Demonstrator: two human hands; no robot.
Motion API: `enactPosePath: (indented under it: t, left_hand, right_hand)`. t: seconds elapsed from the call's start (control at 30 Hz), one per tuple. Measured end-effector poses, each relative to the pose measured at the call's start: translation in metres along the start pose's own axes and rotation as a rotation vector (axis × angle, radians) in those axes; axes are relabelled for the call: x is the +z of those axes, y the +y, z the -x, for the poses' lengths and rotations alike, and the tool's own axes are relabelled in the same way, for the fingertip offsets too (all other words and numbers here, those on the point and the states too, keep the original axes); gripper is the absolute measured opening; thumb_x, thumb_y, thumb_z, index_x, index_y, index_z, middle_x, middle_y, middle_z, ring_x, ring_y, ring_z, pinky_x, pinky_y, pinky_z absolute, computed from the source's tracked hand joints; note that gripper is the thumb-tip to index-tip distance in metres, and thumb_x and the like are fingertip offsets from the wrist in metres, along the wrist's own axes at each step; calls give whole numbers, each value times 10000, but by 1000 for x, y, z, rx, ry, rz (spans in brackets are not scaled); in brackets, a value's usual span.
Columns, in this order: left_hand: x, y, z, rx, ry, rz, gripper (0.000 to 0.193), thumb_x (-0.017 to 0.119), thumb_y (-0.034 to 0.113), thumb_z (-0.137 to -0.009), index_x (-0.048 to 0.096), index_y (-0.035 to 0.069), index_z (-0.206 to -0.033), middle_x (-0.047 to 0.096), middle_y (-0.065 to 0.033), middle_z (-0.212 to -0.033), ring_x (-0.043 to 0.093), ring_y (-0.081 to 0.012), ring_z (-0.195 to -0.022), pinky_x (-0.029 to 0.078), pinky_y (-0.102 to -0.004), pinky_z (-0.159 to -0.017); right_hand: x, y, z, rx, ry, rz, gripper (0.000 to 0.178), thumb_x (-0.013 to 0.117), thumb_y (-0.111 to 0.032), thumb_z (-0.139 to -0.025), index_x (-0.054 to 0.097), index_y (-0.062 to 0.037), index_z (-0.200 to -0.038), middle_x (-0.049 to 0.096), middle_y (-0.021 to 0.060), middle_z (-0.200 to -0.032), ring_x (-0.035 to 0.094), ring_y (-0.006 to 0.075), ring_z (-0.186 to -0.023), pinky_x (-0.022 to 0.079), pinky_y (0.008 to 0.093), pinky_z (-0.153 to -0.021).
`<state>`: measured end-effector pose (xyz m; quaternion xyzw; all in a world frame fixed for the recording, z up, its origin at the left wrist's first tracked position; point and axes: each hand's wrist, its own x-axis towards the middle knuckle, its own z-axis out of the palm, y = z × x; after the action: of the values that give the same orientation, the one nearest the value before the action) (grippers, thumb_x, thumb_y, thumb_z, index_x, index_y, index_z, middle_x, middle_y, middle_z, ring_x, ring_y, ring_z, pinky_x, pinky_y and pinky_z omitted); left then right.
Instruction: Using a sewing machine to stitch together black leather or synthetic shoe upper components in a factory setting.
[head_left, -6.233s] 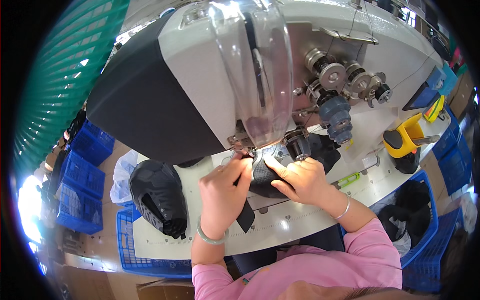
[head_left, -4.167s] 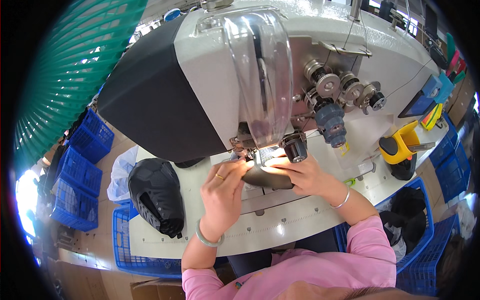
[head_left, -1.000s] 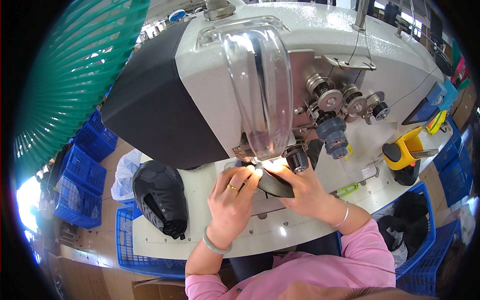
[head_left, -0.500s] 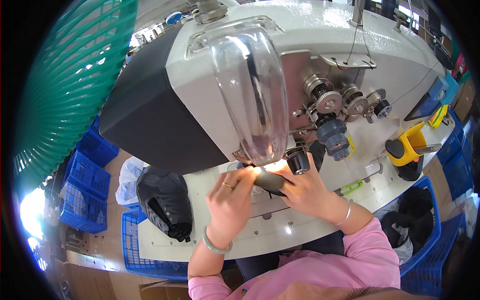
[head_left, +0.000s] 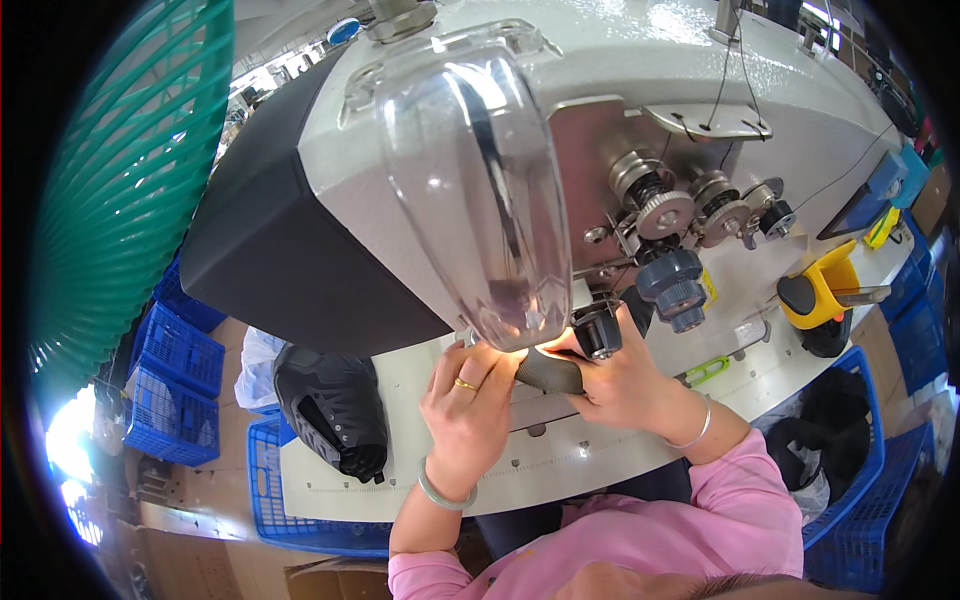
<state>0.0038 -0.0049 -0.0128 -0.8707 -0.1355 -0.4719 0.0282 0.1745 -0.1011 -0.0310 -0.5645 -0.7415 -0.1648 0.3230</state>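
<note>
Under the head of a white sewing machine (head_left: 345, 175), both hands hold a dark grey mesh piece (head_left: 550, 376), which looks like part of a shoe upper. My left hand (head_left: 465, 410), wearing a ring, pinches its left end with bent fingers. On the other side, my right hand (head_left: 632, 382) grips it between thumb and fingers, beside a black machine part (head_left: 600, 332). A lamp glow brightens the fingertips. The clear guard (head_left: 470, 190) hangs just above them, and the needle area is hidden.
A black shoe upper (head_left: 325, 410) lies left on the white table (head_left: 600, 450). Right are green-handled snips (head_left: 708, 370) and a yellow holder (head_left: 828, 288). Blue crates (head_left: 170, 415) stand left; a blue bin (head_left: 868, 465) of black pieces stands right. A green fan guard (head_left: 130, 200) looms upper left.
My view has shifted a little, so the machine head looks nearer and further left. My left hand has turned slightly and slid down along the mesh piece; both hands keep their hold.
</note>
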Motion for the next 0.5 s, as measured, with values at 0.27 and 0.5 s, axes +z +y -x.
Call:
enactPosePath:
  t: [0.27, 0.5]
  left_hand:
    - [-7, 6, -1, -54, -90, 20, 323, 695, -52, -640, 708, 47, -947, 654, -75, -978, 619, -287, -839, 531, -370, -746]
    - [-8, 6, -6, -52, -136, 32, 335, 684, -58, -664, 687, 47, -982, 636, -76, -989, 611, -286, -857, 522, -367, -727]
  right_hand:
    - [4, -2, 2, 28, 59, -72, 523, 694, -52, -609, 661, -156, -1120, 638, 5, -1113, 605, 225, -923, 372, 445, -833]
    - [7, -2, 0, 5, 161, -64, 474, 705, -38, -625, 668, -147, -1085, 642, -8, -1092, 608, 224, -934, 382, 442, -823]
